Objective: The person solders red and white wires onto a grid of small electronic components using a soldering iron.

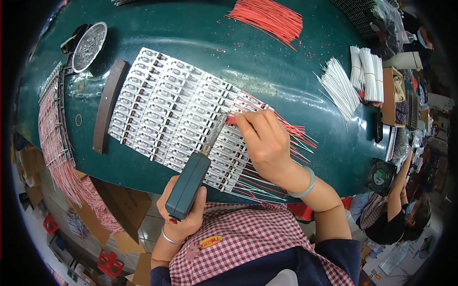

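Note:
My left hand (pixel 190 218) is wrapped round the blocky green handle of a soldering iron (pixel 188 183). Its metal tip points up and away from me and meets the right part of a panel of small white parts (pixel 167 102) on the table. Just right of the tip, the fingers of my right hand (pixel 267 143) pinch a red wire (pixel 232 120) against the panel; the fingertips partly hide it. Red and white wires (pixel 298 136) run off the panel's right edge, some passing under my right hand and wrist.
A dark bar (pixel 109 107) lies along the panel's left side. Beyond are a metal bowl (pixel 89 46) and a wired strip of parts (pixel 56 124). Loose red wires (pixel 269 20) lie at the back; white wires (pixel 339 88) lie right. A small fan (pixel 381 176) stands near another person (pixel 393 205).

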`<state>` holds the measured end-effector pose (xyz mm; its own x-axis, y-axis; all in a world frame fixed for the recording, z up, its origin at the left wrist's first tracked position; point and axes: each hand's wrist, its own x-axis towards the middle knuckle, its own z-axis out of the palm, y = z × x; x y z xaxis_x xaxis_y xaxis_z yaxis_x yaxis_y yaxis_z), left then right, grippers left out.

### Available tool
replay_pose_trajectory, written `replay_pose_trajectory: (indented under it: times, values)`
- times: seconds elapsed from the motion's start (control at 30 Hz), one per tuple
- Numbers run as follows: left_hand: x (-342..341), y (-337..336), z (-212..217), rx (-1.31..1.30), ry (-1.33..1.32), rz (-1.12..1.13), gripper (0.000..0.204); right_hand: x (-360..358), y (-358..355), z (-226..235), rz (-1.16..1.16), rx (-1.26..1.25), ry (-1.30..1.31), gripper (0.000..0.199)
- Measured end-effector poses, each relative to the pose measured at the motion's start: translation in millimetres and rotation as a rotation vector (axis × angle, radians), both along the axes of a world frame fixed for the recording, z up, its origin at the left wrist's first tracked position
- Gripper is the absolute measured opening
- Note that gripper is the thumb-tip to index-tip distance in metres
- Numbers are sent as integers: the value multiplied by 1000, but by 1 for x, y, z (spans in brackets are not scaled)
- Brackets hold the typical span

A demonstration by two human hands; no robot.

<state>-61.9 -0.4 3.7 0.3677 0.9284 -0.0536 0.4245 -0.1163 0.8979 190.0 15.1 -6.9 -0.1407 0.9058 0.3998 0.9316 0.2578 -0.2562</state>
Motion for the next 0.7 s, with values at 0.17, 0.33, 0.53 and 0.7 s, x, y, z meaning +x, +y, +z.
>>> replay_pose_trajectory:
  times: [0.17,0.33,0.53,0.7]
  values:
    - [-3,-2,-3,13,5,-13,21,-1,1,-1,-6,-16,-8,38]
    - [-8,-6,-6,54,-41,26,23,0,1,0,-4,-8,-23,37]
    - [-8,-5,-6,128,-49,36,27,-1,0,-1,0,41,15,38]
    - [-9,-6,-6,140,-38,30,27,-8,-5,0,-20,45,83,42]
